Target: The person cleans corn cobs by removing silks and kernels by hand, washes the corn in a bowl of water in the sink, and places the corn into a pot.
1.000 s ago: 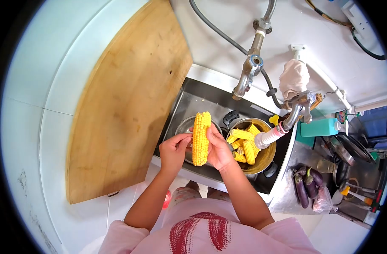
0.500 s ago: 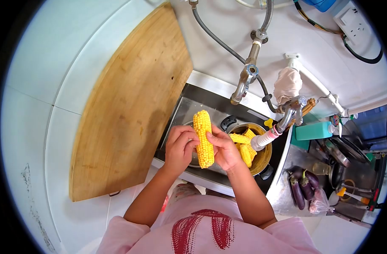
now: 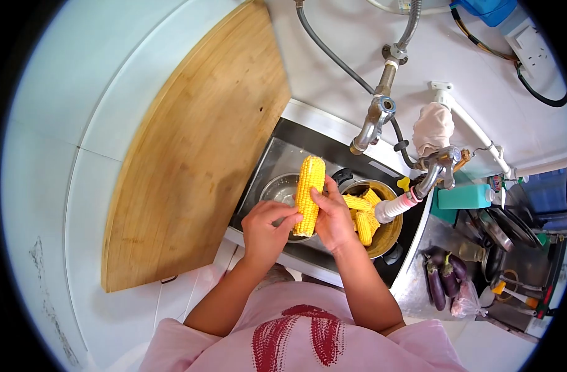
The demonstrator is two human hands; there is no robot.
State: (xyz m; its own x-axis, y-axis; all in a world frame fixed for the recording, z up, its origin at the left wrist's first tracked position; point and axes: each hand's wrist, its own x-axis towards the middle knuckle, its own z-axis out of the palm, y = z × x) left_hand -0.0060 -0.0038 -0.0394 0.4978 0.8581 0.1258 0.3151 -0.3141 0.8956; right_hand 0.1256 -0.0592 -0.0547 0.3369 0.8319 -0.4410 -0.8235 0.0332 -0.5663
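Observation:
My right hand (image 3: pixel 334 217) is wrapped round a yellow corn cob (image 3: pixel 309 195), thumb on its front, and holds it upright over the sink (image 3: pixel 288 155). My left hand (image 3: pixel 266 228) is closed, thumb and fingertips pinched together against the cob's lower left side. Whatever sits in that pinch is too small to make out. Behind my hands, a round metal bowl (image 3: pixel 277 190) rests in the sink, partly covered by them. To the right stands a metal pot (image 3: pixel 390 239) with several pieces of corn (image 3: pixel 364 226) in it.
A large wooden board (image 3: pixel 190 155) leans at the left. Two taps hang above the sink; the white hose (image 3: pixel 392 208) of the right tap (image 3: pixel 441 164) reaches over the pot. At the right lie several eggplants (image 3: pixel 448 279), a green bottle (image 3: pixel 464 197) and pans (image 3: pixel 491 226).
The cob and both hands have shifted slightly right in view. My left fingers have moved from the cob's middle to its lower side, uncovering more of the metal bowl.

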